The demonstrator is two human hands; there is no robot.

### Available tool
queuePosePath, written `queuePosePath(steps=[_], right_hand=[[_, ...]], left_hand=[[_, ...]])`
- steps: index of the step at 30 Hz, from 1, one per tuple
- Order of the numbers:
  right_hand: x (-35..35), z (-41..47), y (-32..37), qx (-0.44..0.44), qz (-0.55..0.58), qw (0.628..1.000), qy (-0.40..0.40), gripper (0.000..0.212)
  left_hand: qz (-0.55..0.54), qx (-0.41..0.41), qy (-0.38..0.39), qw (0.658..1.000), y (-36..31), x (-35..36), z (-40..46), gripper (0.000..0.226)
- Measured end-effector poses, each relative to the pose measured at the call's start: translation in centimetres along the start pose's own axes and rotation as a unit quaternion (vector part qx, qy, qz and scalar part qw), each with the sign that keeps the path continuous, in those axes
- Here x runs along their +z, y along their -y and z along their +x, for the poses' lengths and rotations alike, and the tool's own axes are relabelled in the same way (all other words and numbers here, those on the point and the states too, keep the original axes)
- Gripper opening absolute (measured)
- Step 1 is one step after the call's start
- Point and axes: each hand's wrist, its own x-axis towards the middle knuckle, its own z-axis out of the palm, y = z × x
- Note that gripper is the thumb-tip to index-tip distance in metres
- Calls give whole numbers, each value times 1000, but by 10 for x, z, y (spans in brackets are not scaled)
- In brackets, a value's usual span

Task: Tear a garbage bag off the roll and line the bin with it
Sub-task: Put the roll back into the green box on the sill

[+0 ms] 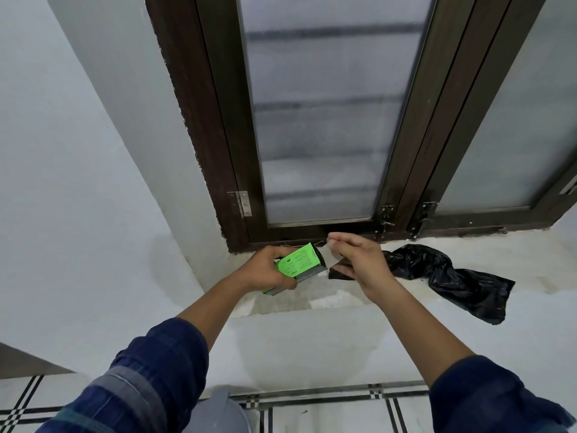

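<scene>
Left hand (268, 270) grips the green box (296, 264); right hand (359, 264) pinches black film (338, 273) — a skewed pull could rip it.

**Sill layout, from head view**

Window sill (327, 300) runs across at 12 o'clock, below the window frame (312, 232). Left hand (265, 270) over the sill at 11 o'clock, closed around the bag box (296, 264). Right hand (359, 260) just beside it at 1 o'clock, a bag end (338, 273) under its fingers. Loose bag (452, 276) lies on the sill at 2 o'clock, right of both hands. Bin (218, 410) on the floor at 6 o'clock, under the sill, between the forearms.
</scene>
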Motion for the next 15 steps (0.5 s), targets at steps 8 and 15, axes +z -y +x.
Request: queuePosePath(steps=[8,15], right_hand=[[13,-8,-16,-114,-140,983,-22,21],[18,-10,-29,-116,-102,988,-26,16]], left_hand=[[1,4,-2,1000,-2,-1,1,66],[13,2,-2,1000,-2,1,3,70]])
